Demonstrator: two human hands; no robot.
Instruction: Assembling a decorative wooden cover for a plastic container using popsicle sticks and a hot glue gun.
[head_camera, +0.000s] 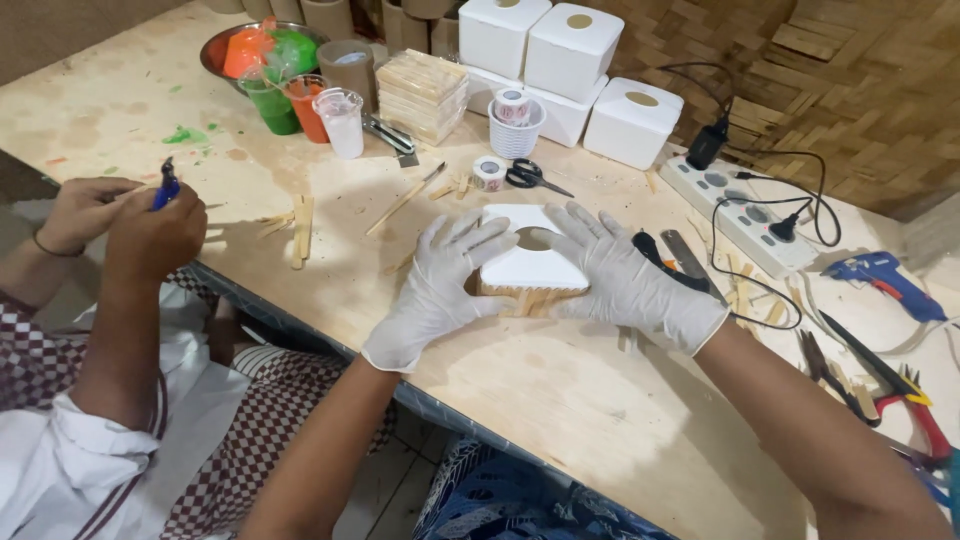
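Observation:
Both of my hands wear white gloves and clasp a white square box (528, 262) with a round hole in its top, standing on the plywood table (560, 400). My left hand (440, 285) presses its left side and my right hand (625, 275) its right side. Wooden sticks line the box's near face between my thumbs.
A person at the left holds a blue pen (166, 187) in both hands. Loose sticks (300, 228), scissors (535, 177), tape rolls (489, 172), paint cups (305, 105), white boxes (632, 122), a power strip (745, 215), a blue glue gun (885, 280) and pliers (915, 400) lie around.

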